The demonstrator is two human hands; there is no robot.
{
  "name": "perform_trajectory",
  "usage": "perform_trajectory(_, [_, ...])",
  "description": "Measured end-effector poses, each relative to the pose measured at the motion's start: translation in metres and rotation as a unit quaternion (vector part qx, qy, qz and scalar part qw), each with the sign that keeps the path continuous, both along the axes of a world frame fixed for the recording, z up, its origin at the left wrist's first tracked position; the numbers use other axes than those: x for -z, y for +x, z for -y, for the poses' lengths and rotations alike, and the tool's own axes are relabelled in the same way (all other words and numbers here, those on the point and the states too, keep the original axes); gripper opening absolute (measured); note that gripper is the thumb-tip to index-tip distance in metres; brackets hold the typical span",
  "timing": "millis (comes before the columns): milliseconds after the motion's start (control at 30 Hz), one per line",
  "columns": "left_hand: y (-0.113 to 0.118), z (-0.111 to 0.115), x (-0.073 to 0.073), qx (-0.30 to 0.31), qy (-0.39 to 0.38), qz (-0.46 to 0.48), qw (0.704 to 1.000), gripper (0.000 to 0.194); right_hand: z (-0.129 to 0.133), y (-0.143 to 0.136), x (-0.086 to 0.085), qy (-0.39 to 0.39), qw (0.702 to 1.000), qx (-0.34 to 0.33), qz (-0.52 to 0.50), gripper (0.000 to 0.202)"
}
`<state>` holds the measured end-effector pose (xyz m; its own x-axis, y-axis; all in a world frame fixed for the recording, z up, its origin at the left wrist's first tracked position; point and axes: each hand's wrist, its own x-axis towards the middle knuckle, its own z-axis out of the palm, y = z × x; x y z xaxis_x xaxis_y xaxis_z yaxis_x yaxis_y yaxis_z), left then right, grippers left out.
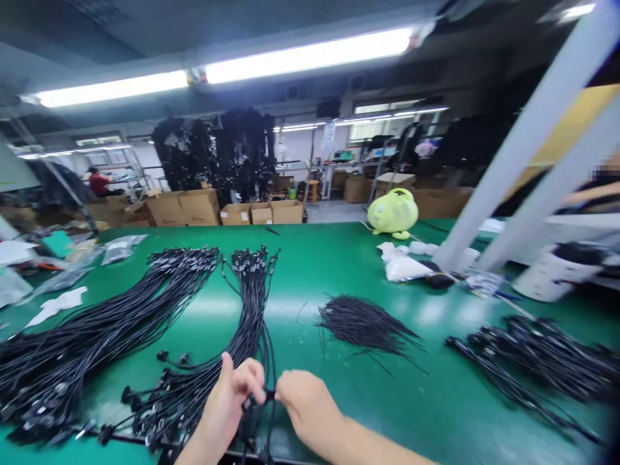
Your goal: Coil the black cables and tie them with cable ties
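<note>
My left hand [237,394] is curled round a black cable [272,361] near the table's front edge, its thumb pointing up. Close beside it, my right hand [303,397] is closed, with its fingertips at a small dark piece between the two hands. What the right fingers pinch is hidden. Under and behind my left hand lies a bundle of black cables [249,310], connectors at both ends. A pile of thin black strips [361,323] rests on the green table [295,271], beyond my right hand.
Another large cable bundle [126,303] spreads on the left, and more coiled cables [542,355] lie at right. Farther back are a green plush-like object [393,213], a white bag [404,266], a white container [557,274] and slanted white posts [513,142]. Cardboard boxes [184,208] stand behind the table.
</note>
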<state>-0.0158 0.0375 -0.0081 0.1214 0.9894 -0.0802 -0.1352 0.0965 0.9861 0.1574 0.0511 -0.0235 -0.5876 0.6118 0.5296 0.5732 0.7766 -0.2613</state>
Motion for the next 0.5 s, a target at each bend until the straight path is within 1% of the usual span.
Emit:
perform_trajectory(67, [0.001, 0.0, 0.005, 0.089, -0.01, -0.043, 0.995, 0.079, -0.01, 0.009, -0.006, 0.011, 0.998, 0.056, -0.005, 0.024])
perform_trajectory(100, [0.004, 0.0, 0.011, 0.119, -0.028, -0.057, 0.991, 0.077, -0.014, 0.013, -0.009, 0.018, 0.997, 0.079, -0.008, 0.024])
perform_trajectory(133, [0.009, 0.0, 0.018, 0.13, -0.047, -0.063, 0.988, 0.076, -0.016, 0.016, -0.011, 0.024, 0.995, 0.095, -0.008, 0.023])
perform_trajectory(167, [0.014, -0.001, 0.026, 0.119, -0.062, -0.061, 0.989, 0.075, -0.016, 0.018, -0.012, 0.028, 0.994, 0.104, -0.004, 0.022])
perform_trajectory(233, [0.024, -0.003, 0.038, 0.059, -0.066, -0.048, 0.995, 0.073, -0.011, 0.017, -0.012, 0.021, 0.995, 0.097, 0.008, 0.019])
perform_trajectory(267, [0.027, -0.003, 0.041, 0.027, -0.058, -0.048, 0.997, 0.071, -0.008, 0.015, -0.01, 0.007, 0.996, 0.086, 0.008, 0.018])
perform_trajectory(333, [0.031, -0.001, 0.041, -0.017, -0.037, -0.065, 0.997, 0.063, -0.001, 0.011, -0.008, -0.052, 0.996, 0.063, -0.031, 0.019])
perform_trajectory(367, [0.032, 0.001, 0.039, -0.029, -0.024, -0.082, 0.996, 0.057, 0.001, 0.009, -0.007, -0.105, 0.99, 0.051, -0.076, 0.021])
perform_trajectory(400, [0.032, 0.004, 0.035, -0.037, -0.01, -0.104, 0.994, 0.05, 0.003, 0.008, -0.007, -0.178, 0.974, 0.038, -0.137, 0.023])
perform_trajectory(433, [0.032, 0.006, 0.03, -0.04, 0.004, -0.125, 0.991, 0.044, 0.004, 0.007, -0.006, -0.273, 0.939, 0.022, -0.21, 0.026])
perform_trajectory(467, [0.032, 0.008, 0.026, -0.047, 0.024, -0.143, 0.988, 0.038, 0.005, 0.007, -0.005, -0.377, 0.883, 0.004, -0.279, 0.029])
perform_trajectory(500, [0.032, 0.01, 0.023, -0.062, 0.05, -0.154, 0.985, 0.033, 0.006, 0.007, -0.004, -0.475, 0.815, -0.013, -0.332, 0.033])
